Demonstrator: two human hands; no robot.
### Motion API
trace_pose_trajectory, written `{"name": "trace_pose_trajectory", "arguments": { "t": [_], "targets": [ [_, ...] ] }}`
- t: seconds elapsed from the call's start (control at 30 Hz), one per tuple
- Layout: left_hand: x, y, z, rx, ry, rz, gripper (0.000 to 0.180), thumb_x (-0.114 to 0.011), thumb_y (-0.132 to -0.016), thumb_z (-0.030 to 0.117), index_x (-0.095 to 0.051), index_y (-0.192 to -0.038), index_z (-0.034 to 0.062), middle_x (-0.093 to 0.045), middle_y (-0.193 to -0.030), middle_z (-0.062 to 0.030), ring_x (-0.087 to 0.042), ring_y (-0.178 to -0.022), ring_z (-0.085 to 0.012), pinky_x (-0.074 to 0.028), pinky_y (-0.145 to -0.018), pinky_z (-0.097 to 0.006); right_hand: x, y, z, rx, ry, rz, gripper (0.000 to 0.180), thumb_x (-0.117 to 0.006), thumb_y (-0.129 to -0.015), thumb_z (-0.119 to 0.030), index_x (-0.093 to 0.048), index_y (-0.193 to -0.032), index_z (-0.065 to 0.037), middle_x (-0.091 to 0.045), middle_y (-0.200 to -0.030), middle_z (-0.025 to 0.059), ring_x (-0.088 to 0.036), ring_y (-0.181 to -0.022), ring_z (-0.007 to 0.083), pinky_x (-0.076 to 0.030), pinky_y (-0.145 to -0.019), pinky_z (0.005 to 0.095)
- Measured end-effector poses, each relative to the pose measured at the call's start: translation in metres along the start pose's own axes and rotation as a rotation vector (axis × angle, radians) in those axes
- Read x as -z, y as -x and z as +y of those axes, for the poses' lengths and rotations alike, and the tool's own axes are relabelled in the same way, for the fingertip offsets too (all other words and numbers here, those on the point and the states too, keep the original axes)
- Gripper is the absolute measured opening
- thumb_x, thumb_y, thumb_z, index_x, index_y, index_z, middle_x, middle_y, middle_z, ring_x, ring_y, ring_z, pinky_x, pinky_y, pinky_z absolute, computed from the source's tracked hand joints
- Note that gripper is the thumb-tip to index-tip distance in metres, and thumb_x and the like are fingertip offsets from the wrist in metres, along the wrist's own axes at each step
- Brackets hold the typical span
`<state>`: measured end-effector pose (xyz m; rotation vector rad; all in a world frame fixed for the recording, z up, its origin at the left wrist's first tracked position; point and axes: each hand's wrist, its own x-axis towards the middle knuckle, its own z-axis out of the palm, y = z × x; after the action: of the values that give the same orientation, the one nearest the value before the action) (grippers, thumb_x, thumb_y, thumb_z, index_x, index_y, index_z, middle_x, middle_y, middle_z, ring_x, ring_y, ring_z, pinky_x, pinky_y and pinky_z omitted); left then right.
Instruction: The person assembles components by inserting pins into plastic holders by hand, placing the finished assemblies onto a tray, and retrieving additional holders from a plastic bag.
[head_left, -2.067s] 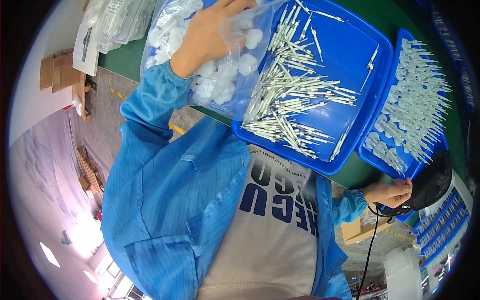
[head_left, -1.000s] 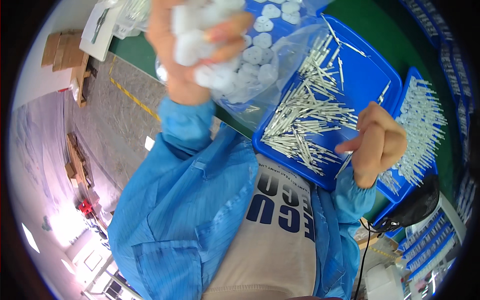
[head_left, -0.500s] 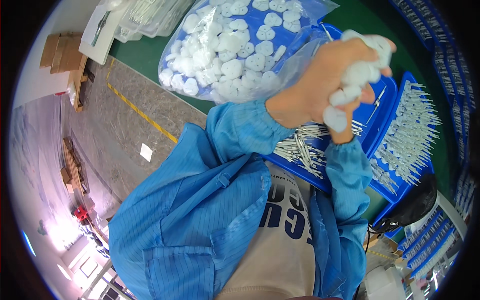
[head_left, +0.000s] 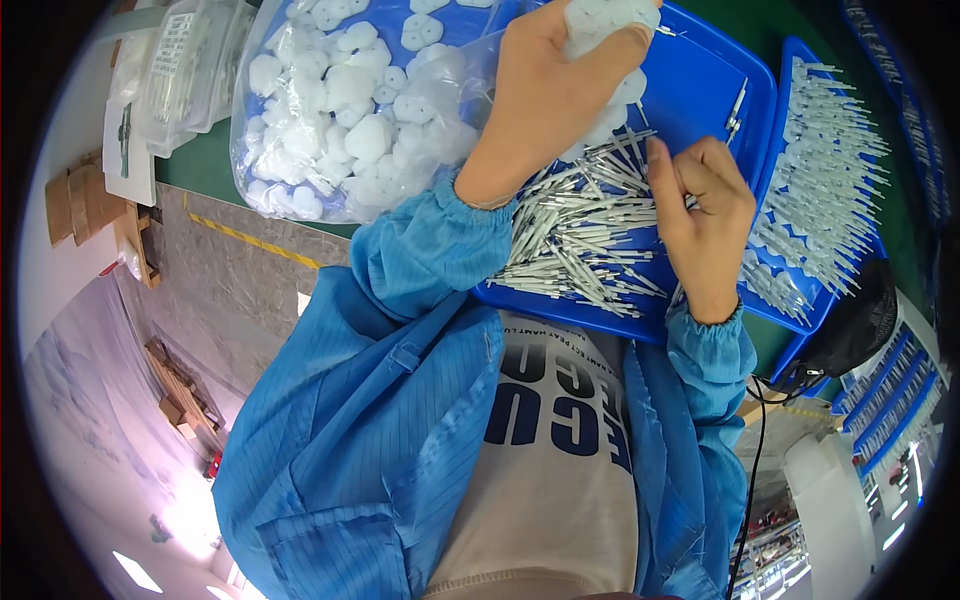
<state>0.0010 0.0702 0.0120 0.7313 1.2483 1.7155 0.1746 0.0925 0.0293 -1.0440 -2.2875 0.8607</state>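
Note:
My left hand is closed round several white plastic discs, rounded pieces with small holes. More of them show below its fingers, above the tray. My right hand hovers over the right part of the blue tray, its fingers loosely curled and the thumb apart; I see nothing in it. Between the hands, a heap of thin white sticks with metallic tips lies in the tray. A clear bag of similar white discs lies left of my left hand.
On the right, another blue tray holds rows of sticks set in white discs. A black bag and cable sit by its near corner. Clear plastic boxes stand at the far left. Racks with blue shelves are at the right.
The hands, together over the tray before, are now apart. The left keeps the discs; the right has come away from them. The view has shifted, showing more of the stick heap.

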Motion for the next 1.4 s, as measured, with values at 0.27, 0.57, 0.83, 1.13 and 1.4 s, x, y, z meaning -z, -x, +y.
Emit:
{"name": "trace_pose_trajectory", "arguments": {
  "t": [0.27,0.57,0.83,1.13,1.4],
  "targets": [
    [0.012,0.017,0.001,-0.046,-0.076,-0.063,0.030,-0.058,-0.099,0.016,-0.061,-0.122,-0.0028,-0.065,-0.101,-0.0025,-0.059,-0.087,-0.0082,-0.047,-0.072,-0.021,-0.025,-0.021,0.009,0.157,0.205,-0.004,0.012,-0.065,-0.088,-0.010,-0.067,-0.095,-0.001,-0.057,-0.090,0.0088,-0.055,-0.083,0.0266,-0.042,-0.068,0.0369],
    [0.019,0.016,-0.010,-0.231,-0.394,-0.275,0.054,-0.036,-0.105,0.044,-0.057,-0.133,0.0028,-0.067,-0.110,-0.0105,-0.062,-0.098,-0.0196,-0.047,-0.093,-0.033,-0.004,0.001,0.013,0.076,0.217,-0.216,0.020,-0.072,-0.079,-0.013,-0.064,-0.094,-0.002,-0.060,-0.090,0.0102,-0.057,-0.085,0.0304,-0.043,-0.075,0.0394],
    [0.013,0.023,0.021,-0.246,-0.432,-0.207,0.044,-0.054,-0.101,0.034,-0.061,-0.122,-0.0038,-0.052,-0.123,-0.0137,-0.054,-0.103,-0.0187,-0.043,-0.090,-0.035,0.043,0.005,0.007,-0.090,0.116,-0.170,0.012,-0.076,-0.077,-0.007,-0.068,-0.073,0.002,-0.061,-0.084,0.0095,-0.056,-0.076,0.0277,-0.044,-0.065,0.0349],
    [0.021,0.017,-0.013,-0.322,-0.290,-0.090,0.060,-0.030,-0.104,0.043,-0.061,-0.119,-0.0069,-0.054,-0.117,-0.0145,-0.057,-0.100,-0.0230,-0.052,-0.079,-0.038,0.029,0.002,0.006,0.088,-0.141,0.402,0.028,-0.048,-0.077,0.006,-0.061,-0.053,0.004,-0.063,-0.081,0.0063,-0.055,-0.065,0.0143,-0.039,-0.051,0.0271],
    [0.019,0.023,-0.006,-0.149,-0.307,-0.126,0.063,-0.032,-0.103,0.050,-0.059,-0.121,-0.0041,-0.053,-0.086,-0.0074,-0.052,-0.074,-0.0150,-0.045,-0.066,-0.031,0.027,-0.008,0.041,0.283,-0.592,0.372,0.037,-0.042,-0.079,0.007,-0.051,-0.043,0.004,-0.049,-0.053,0.0052,-0.038,-0.040,0.0091,-0.028,-0.040,0.0268]
  ]
}}
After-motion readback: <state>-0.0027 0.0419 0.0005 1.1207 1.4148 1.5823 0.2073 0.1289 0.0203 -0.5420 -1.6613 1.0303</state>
